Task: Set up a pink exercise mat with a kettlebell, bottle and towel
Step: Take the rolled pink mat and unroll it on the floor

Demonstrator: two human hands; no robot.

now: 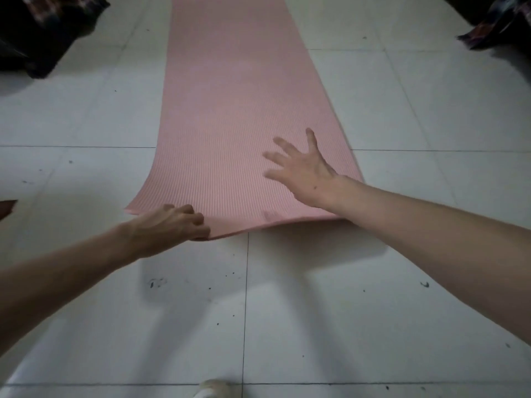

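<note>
Your two hands at one pink exercise mat (238, 116)
Your left hand (172, 224) pinches its near edge; your right hand (301, 170) is spread flat over it.

One pink mat (238, 110), two hands (169, 225) (301, 173).

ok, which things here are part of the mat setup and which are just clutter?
Job: mat, left hand gripping its near edge, right hand spread open on it.

Clutter: dark pile far left, dark fabric far right, brown thing at left edge.

Kettlebell, bottle, towel: not in view.
</note>
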